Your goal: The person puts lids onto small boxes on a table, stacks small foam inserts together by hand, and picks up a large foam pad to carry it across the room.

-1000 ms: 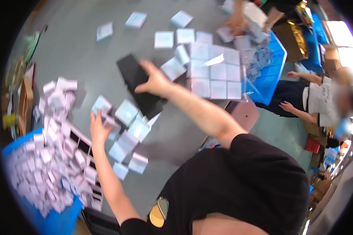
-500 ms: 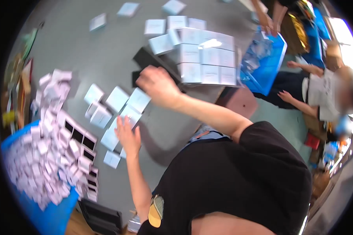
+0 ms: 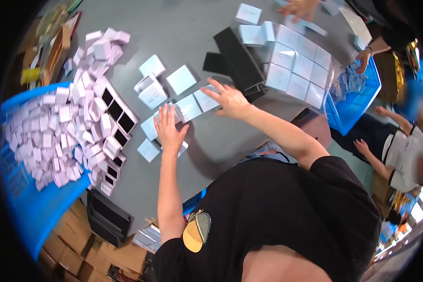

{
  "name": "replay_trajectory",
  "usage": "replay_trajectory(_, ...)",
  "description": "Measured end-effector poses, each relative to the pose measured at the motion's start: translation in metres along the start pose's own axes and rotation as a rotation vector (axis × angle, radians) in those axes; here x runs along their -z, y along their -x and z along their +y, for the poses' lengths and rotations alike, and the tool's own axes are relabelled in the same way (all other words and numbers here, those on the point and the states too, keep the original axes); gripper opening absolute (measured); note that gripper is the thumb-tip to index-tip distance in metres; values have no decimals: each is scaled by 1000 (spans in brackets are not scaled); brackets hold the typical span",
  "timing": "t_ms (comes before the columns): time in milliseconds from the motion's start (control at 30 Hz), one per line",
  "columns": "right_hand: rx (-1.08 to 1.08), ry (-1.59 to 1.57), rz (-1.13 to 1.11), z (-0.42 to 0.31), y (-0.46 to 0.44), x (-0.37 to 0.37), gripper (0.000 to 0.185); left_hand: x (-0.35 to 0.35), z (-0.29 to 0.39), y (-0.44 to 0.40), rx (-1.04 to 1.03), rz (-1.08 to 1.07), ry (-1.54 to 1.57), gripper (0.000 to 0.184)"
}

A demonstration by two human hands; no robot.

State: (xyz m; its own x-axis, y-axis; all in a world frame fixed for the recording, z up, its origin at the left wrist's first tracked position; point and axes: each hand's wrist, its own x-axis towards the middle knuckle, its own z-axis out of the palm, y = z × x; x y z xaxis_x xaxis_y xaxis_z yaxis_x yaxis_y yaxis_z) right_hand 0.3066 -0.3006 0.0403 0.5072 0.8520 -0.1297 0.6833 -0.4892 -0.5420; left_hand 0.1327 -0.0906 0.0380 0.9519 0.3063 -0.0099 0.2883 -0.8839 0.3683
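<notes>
Fingers spread, my left hand (image 3: 169, 129) rests on white boxes in the middle of the grey table (image 3: 192, 42). My right hand (image 3: 232, 101) is open too, its fingertips at the end of a short row of white boxes (image 3: 189, 108). Just beyond it lie black trays (image 3: 237, 58), partly stacked and touched by neither hand. More white boxes (image 3: 181, 79) lie above my left hand, one of them (image 3: 152, 95) leaning by another. To the right of the trays stands a block of white boxes (image 3: 298, 66) under clear film.
A blue basket (image 3: 33, 221) at left overflows with small white boxes (image 3: 47, 136). Black-windowed boxes (image 3: 115, 110) line its edge. Another blue basket (image 3: 357, 101) stands at right. A co-worker's hands (image 3: 301, 8) reach over the far side. Another person (image 3: 404, 155) stands at right.
The view has shifted. My right hand has let go of the black tray, which now lies beside the wrapped block, and has come to the loose boxes. My left hand has moved onto the box row.
</notes>
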Motion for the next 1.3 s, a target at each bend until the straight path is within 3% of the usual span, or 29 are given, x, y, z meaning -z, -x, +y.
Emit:
replay_trajectory(100,16,232,-67,-6,-13,7,101,5,9,0,146,-57,-70,91)
replay_trajectory(200,4,331,-39,-25,-22,2,98,2,1,2,139,-24,-42,88)
replay_trajectory(433,-153,166,-200,-60,-32,-18,86,20,-42,17,240,105,102,83)
replay_trajectory(533,-112,248,-220,-49,7,-22,87,22,-76,32,227,284,256,77)
replay_trajectory(633,-83,295,-246,-56,35,-22,88,35,-93,48,315,272,244,75)
replay_trajectory(767,-170,271,-251,-56,22,-20,87,51,-74,31,282,19,172,84)
replay_trajectory(900,-256,186,-117,-45,-11,-14,87,47,-35,-8,314,-234,-84,90)
replay_trajectory(1067,-243,205,-170,-35,-9,-4,87,28,2,-21,233,-368,-129,98)
replay_trajectory(1200,-244,216,-221,-21,52,-5,89,25,19,12,121,-214,98,94)
replay_trajectory(1300,-192,302,-193,-22,65,-2,90,40,16,47,282,100,7,92)
